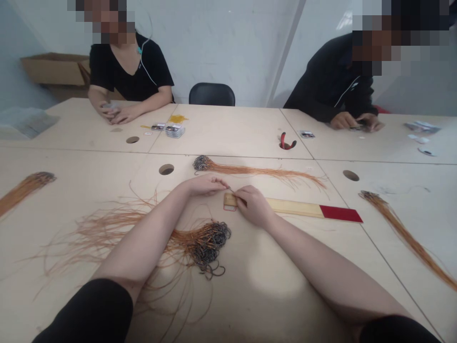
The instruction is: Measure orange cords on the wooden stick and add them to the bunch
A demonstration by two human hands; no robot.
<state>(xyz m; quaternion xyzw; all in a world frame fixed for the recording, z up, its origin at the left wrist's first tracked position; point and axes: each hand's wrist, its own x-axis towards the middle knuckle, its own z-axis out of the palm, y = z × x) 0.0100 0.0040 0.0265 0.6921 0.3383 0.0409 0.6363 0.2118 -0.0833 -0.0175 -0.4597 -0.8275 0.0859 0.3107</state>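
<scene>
My right hand (254,206) is closed in a pinch on a small dark piece, apparently a fish hook (230,189). Its near end reaches the fingertips of my left hand (210,185), whose fingers are pressed together; whatever lies inside them is hidden. Under my right hand rests a long flat wooden board (296,207) with a red end, and a small wooden block (229,200) shows at its left end. Closer to me lies a large bundle of dark fish hooks (210,243) with orange lines fanning left, partly behind my left forearm.
Another hook bundle (203,163) lies beyond my hands, with others at the left (35,183) and right (378,202). Red-handled pliers (287,143) stand in a table hole. Two people sit opposite, handling small items, near stacked small packs (174,131).
</scene>
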